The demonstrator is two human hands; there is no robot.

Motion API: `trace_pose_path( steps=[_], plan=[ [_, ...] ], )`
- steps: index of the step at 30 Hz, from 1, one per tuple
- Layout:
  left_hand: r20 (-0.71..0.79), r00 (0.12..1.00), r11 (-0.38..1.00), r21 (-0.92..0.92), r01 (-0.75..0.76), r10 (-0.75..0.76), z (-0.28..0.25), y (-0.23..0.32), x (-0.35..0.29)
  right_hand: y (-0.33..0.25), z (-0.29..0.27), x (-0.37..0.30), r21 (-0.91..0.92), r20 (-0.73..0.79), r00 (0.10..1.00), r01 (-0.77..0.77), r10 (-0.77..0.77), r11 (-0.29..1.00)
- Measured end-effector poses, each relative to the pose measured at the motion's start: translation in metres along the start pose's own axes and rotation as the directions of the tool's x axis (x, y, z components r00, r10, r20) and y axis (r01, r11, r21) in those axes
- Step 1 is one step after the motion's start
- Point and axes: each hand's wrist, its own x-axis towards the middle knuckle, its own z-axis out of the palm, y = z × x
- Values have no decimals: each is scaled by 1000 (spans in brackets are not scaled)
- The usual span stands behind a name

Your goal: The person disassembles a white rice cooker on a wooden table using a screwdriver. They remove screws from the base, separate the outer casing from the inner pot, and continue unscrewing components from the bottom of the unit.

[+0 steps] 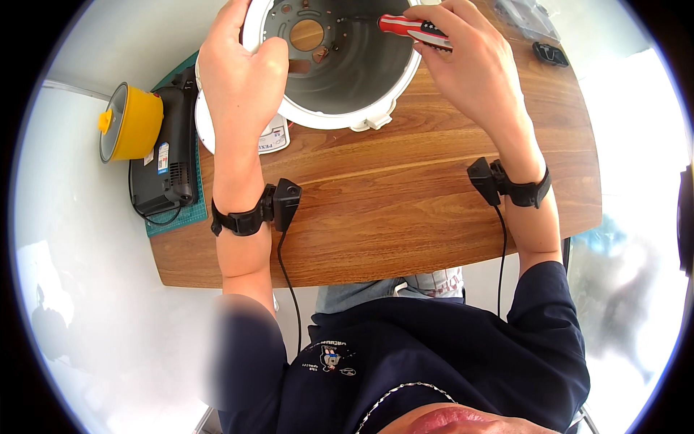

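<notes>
A hollow, round appliance shell (329, 120), like a rice cooker body, lies tilted on the wooden table with its white-rimmed opening facing me. Its grey metal inside has a round hole (306, 35) in the bottom, with wood showing through, and small fittings around it. My left hand (242, 72) is closed over the shell's left rim, thumb on the near side. Between the thumb and fingers of my right hand (473, 65) is a screwdriver with a red, white and black handle (406, 27), pointing left over the opening. Its shaft is hard to make out against the grey.
At the left, a yellow pot (141, 123) sits by a black appliance (173, 148) on a green cutting mat (170, 221). A white round part (205, 123) is partly under my left forearm. At the far right are a clear plastic tray (528, 20) and a small black part (551, 54).
</notes>
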Motion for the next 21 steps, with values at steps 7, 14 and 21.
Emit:
trace_pose_path(
  steps=[7, 14, 21],
  plan=[
    [17, 1000, 997, -73, 4, -3, -6, -24, 4, -7, -18, 2, 64, 15, 999, -48, 47, 997],
    [58, 995, 996, -45, 83, -80, -10, -10, 6, 2, -54, 2, 47, 43, 969, -247, 245, 968],
    [61, 996, 997, -42, 68, -65, -13, -10, 8, 83, -105, -11, -73, 226, 936, -261, 271, 962]
  ],
)
